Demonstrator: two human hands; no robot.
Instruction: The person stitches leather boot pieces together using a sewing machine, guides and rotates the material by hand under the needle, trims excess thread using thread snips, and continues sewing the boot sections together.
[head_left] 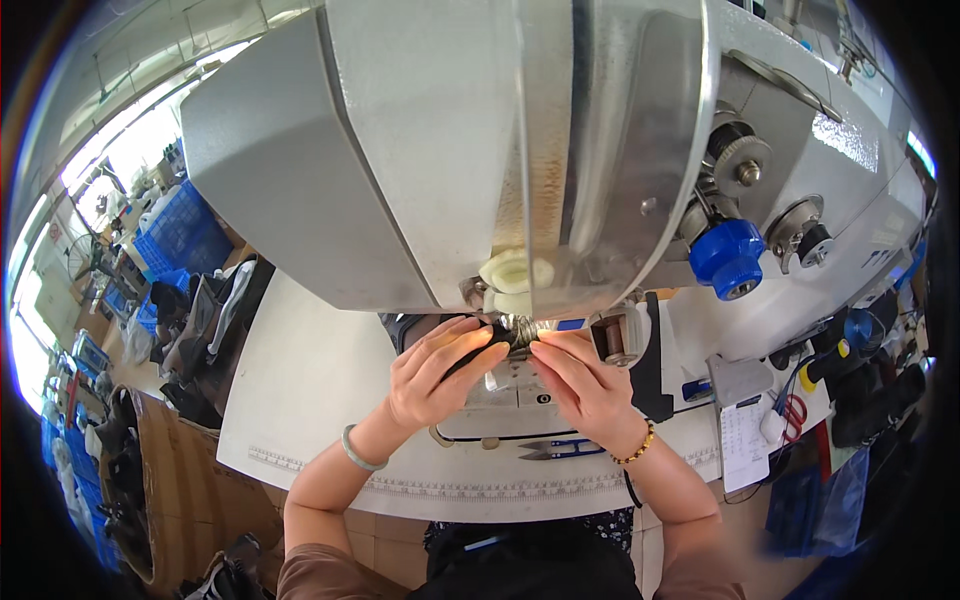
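A large grey and white sewing machine [430, 140] fills the upper middle of the view. Right under its head, my left hand [437, 375] is closed on a black piece of material [474, 352], fingers pressed over its top. The piece reaches toward the metal needle area [520, 332], where its far part is hidden by the machine head. My right hand [585, 385] lies on the other side of the needle area, its thumb and fingertips pinched together at the work's edge. What sits between those fingertips is too small to make out.
Blue-handled thread snips [562, 450] lie on the white table [310, 400] near its ruler-marked front edge. Red scissors [795, 415] and a paper sheet [744, 440] are at the right. A cardboard box [190, 480] of dark pieces stands left, with blue crates [185, 235] beyond.
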